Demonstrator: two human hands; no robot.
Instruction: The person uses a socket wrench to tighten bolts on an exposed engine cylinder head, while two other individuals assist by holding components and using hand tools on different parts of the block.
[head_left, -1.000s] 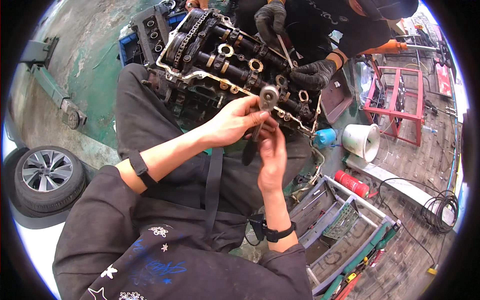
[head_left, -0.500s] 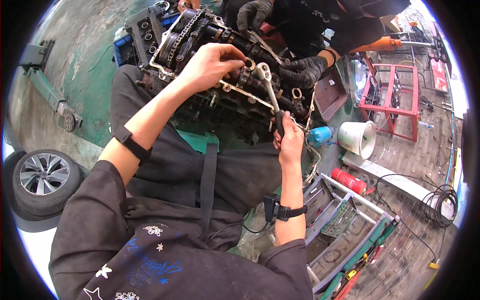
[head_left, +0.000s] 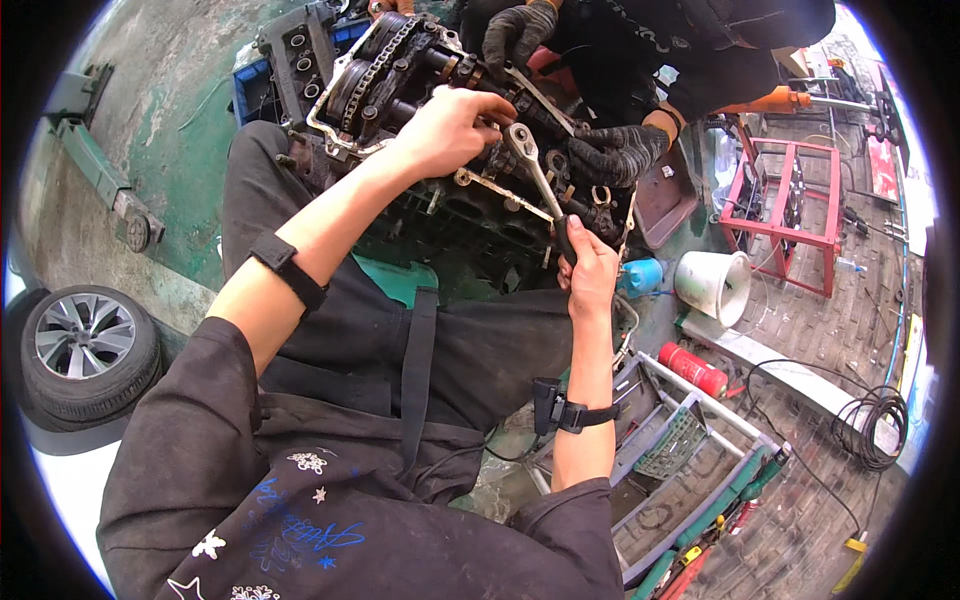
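My right hand [head_left: 592, 270] grips the dark handle of a ratchet wrench [head_left: 540, 178], its silver head raised toward the far left over the engine. My left hand [head_left: 452, 132] reaches over the engine [head_left: 410, 80] beside the ratchet head. Its fingers are curled together, and what they may hold is hidden. Chain, camshafts and a pale gasket edge show on the engine. Across from me, a co-worker's gloved left hand [head_left: 620, 152] and gloved right hand [head_left: 518, 36] are at either end of a long silver wrench [head_left: 540, 98] lying over the camshafts.
A blue crate [head_left: 252, 92] with an engine cover stands beyond the engine. To the right are a brown tray [head_left: 668, 205], a white bucket [head_left: 712, 285], a red frame [head_left: 785, 225], a red cylinder [head_left: 692, 370] and a tool cart [head_left: 690, 480]. A wheel [head_left: 90, 340] lies at left.
My left hand has shifted a little right over the engine, toward the ratchet head. My right hand has moved slightly right with the ratchet, which now leans more to the left.
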